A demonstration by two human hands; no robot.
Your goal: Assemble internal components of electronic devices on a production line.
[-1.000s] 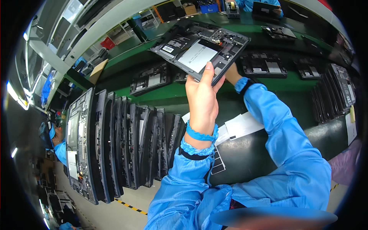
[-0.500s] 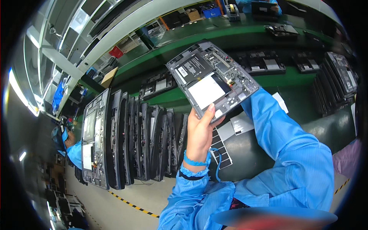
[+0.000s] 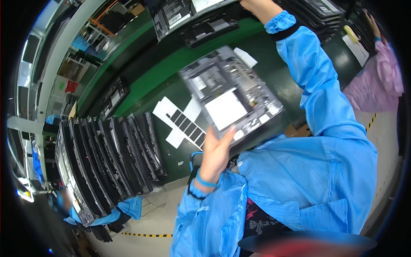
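Note:
My left hand (image 3: 215, 156) grips the near edge of an opened laptop base (image 3: 216, 81), thumb on top. Its battery, circuit board and a white square panel face up, slightly blurred. At the top edge of the view, my right hand (image 3: 262, 9) reaches far out, closed at the corner of a second opened laptop base (image 3: 173, 19); its fingertips are partly cut off. Beneath the first base lie white sheets (image 3: 165, 110) and a strip of black rectangles (image 3: 188, 129) on the green table (image 3: 147, 96).
A row of upright laptop bases (image 3: 109, 158) stands at the left. More bases lie on the far side, one (image 3: 209, 30) below the raised one and another (image 3: 113, 98) farther left. A person in a pink sleeve (image 3: 374, 83) works at the right; another in blue (image 3: 130, 207) is behind the row.
The view has swung to the right. My right arm, formerly behind the first base, now stretches outward to the second one. My left hand still holds the first base, now lower.

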